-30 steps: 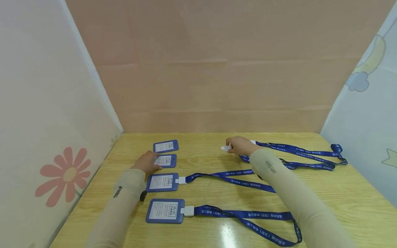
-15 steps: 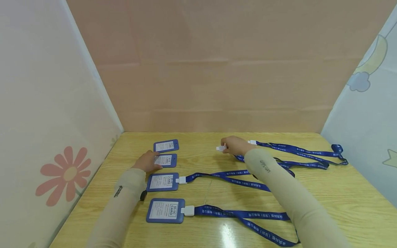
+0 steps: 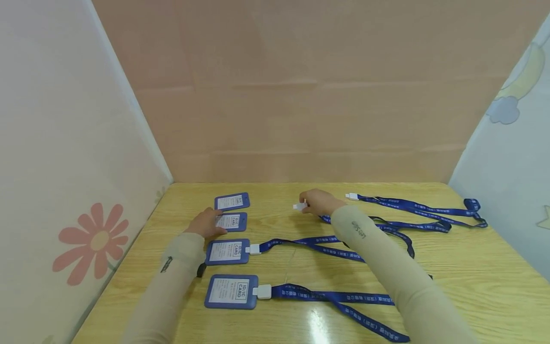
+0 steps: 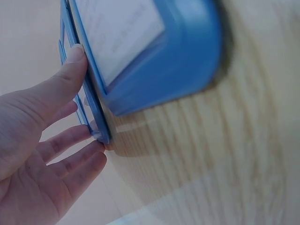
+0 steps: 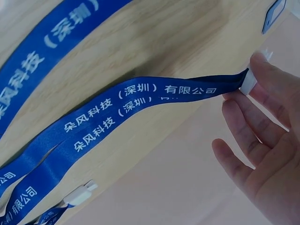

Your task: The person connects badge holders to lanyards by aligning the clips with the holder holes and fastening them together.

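Note:
My left hand (image 3: 205,223) holds a blue ID card holder (image 3: 235,222), second from the back in the left column, lying on the table. In the left wrist view, the thumb is on one edge of that card holder (image 4: 97,112) and fingertips are at the opposite edge. To the right, my right hand (image 3: 319,201) pinches the white clip (image 3: 299,206) of a blue lanyard between thumb and fingers. The clip's free end points left, toward the card holders. From the clip, the lanyard strap (image 5: 140,89) trails back under the right forearm, which hides part of it.
Behind the held one lies another card holder (image 3: 232,201) without a strap. Two nearer card holders, a middle one (image 3: 227,251) and a front one (image 3: 231,291), have lanyards attached. Another loose lanyard (image 3: 408,204) with a white clip (image 3: 352,196) lies at the back right of the table (image 3: 266,325).
My right hand has moved left with the lanyard clip, dragging the strap along. The left hand stays on the same card holder. The whole view has shifted slightly.

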`<action>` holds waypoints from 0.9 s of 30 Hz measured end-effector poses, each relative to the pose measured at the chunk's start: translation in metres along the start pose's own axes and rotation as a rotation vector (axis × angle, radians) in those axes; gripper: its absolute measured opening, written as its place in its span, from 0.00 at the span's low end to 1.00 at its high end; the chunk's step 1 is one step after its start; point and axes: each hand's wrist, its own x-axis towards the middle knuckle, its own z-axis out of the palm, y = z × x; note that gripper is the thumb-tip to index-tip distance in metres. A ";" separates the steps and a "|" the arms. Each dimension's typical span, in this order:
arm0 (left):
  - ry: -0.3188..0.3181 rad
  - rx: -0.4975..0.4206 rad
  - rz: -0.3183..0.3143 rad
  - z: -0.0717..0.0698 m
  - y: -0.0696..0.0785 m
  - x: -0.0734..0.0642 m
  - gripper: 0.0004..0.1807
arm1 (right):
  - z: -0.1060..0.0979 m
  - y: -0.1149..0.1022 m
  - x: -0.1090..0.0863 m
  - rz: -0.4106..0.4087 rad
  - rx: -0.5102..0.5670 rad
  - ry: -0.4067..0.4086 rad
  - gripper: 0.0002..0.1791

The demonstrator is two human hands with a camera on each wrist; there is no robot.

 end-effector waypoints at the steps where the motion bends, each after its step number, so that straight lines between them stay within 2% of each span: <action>1: -0.002 -0.001 -0.001 0.000 0.001 0.000 0.37 | 0.000 -0.001 0.001 -0.003 -0.003 0.000 0.16; 12: -0.010 -0.017 -0.023 0.001 -0.001 0.005 0.38 | 0.001 -0.015 0.011 -0.042 -0.037 -0.022 0.14; 27: -0.004 -0.012 -0.017 0.000 0.000 0.004 0.39 | 0.010 -0.021 0.021 -0.047 -0.003 -0.023 0.14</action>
